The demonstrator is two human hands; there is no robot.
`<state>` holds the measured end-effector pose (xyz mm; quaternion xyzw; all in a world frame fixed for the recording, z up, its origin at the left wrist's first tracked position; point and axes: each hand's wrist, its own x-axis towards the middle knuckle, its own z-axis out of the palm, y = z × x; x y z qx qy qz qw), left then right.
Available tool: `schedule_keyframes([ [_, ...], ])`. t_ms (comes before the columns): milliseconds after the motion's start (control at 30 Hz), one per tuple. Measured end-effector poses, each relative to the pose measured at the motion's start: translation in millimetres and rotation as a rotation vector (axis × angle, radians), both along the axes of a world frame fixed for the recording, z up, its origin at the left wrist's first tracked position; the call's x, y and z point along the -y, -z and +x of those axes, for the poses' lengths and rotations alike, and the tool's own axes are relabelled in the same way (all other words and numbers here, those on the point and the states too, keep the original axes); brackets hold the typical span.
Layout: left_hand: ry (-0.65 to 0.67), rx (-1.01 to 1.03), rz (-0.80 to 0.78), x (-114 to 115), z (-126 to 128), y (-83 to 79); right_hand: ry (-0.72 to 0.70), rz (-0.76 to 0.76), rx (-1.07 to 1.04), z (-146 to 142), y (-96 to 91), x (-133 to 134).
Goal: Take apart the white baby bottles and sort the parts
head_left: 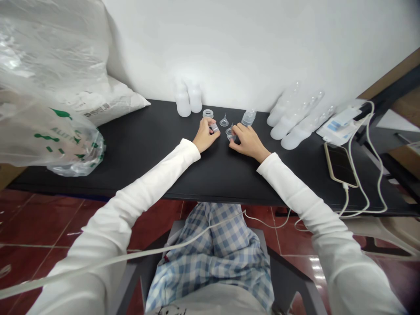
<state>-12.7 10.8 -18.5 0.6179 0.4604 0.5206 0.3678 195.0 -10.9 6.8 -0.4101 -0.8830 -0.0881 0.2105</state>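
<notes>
My left hand (205,136) pinches a small ridged plastic part (214,128) with a dark band. My right hand (247,141) holds a small clear plastic piece (231,134) at its fingertips, and the two hands are close but apart. Just beyond them stand a clear plastic ring (208,113), a tiny clear funnel (224,121) and a clear ribbed bottle (248,117). Both hands rest on the black table (141,148).
Two white plastic bottles (188,99) stand against the white wall. Several translucent bottles (292,116) lie at the right, near a phone (340,164) with a white cable (370,175) and a packet (341,124). A large plastic bag (49,113) fills the left.
</notes>
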Motion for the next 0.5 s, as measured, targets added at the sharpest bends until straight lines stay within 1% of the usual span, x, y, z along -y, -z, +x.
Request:
schedule_keyframes([
  [100,-0.005,-0.11,0.05,0,-3,-0.1,0.026,0.012,-0.011,0,1.4,0],
  [200,-0.058,-0.263,0.098,1,-7,-0.5,0.067,-0.01,-0.014,-3,1.7,1],
  [300,-0.118,-0.373,0.127,1,-10,-0.1,0.119,-0.046,0.023,-6,-0.2,4],
  [367,-0.158,-0.424,0.12,1,-11,0.5,0.151,-0.056,0.04,-8,-1.6,7],
  [500,-0.207,-0.493,0.058,1,-11,1.3,0.202,-0.055,0.034,-10,-1.4,8],
])
